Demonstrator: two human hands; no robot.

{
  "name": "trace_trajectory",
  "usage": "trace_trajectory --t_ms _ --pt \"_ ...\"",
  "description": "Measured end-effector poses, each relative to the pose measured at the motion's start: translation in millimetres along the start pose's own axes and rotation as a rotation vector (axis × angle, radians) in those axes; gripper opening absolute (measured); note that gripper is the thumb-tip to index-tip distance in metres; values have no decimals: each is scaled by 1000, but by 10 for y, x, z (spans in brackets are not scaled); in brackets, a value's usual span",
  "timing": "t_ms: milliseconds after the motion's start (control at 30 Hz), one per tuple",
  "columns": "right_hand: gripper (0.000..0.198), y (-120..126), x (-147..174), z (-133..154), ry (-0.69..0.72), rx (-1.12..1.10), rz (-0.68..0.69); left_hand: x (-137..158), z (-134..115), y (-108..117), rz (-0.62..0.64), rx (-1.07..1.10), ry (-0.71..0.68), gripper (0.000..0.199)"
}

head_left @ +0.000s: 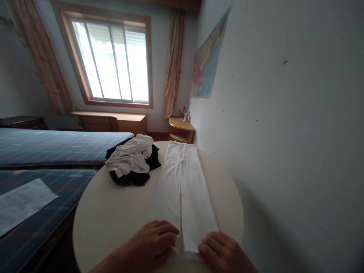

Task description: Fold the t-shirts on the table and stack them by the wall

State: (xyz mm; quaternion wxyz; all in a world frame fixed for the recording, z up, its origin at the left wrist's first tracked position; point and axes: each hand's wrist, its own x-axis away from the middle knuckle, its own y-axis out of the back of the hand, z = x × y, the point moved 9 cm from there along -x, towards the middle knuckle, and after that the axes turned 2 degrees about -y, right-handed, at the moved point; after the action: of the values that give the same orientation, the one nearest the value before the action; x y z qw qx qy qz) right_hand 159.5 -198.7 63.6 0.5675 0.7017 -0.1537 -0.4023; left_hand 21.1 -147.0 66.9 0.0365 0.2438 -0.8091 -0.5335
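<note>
White trousers (196, 185) lie stretched lengthwise over a round cream table (119, 216), waistband at the far edge and both leg ends close to me. At the hem of the left leg, my left hand (155, 240) has its fingers curled on the cloth, with a bit of fabric showing by the fingertips. My right hand (220, 248) grips the hem of the right leg between thumb and fingers. A narrow gap runs between the two legs. Farther back on the left of the table, a heap of crumpled light and black clothes (132, 157) rests.
Two plaid mattresses (62, 146) stand left of the table, and a paper sheet (25, 203) lies on the nearer one. A white wall (284, 151) closes off the right side. Beyond the table are a corner shelf (182, 125), a wooden desk (131, 117) and a window (110, 60).
</note>
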Motion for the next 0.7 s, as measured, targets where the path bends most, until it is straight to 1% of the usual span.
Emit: trace_trajectory --t_ms 100,167,300,433,567,700 --pt "8 -113 18 51 43 49 -18 -1 -96 -56 69 -14 -58 30" --pt "4 -187 25 75 56 48 -40 13 -117 -69 92 -51 -78 32" --pt "14 -242 21 43 30 72 -54 95 -89 -52 79 -215 -90 22" --pt "9 -325 2 46 40 133 -4 195 -29 -92 50 -397 -94 16" --pt "6 -384 -56 122 46 213 -47 188 83 -209 37 -498 -53 8" --pt "13 -380 -164 24 -99 213 -60 117 254 -245 45 -512 72 11"
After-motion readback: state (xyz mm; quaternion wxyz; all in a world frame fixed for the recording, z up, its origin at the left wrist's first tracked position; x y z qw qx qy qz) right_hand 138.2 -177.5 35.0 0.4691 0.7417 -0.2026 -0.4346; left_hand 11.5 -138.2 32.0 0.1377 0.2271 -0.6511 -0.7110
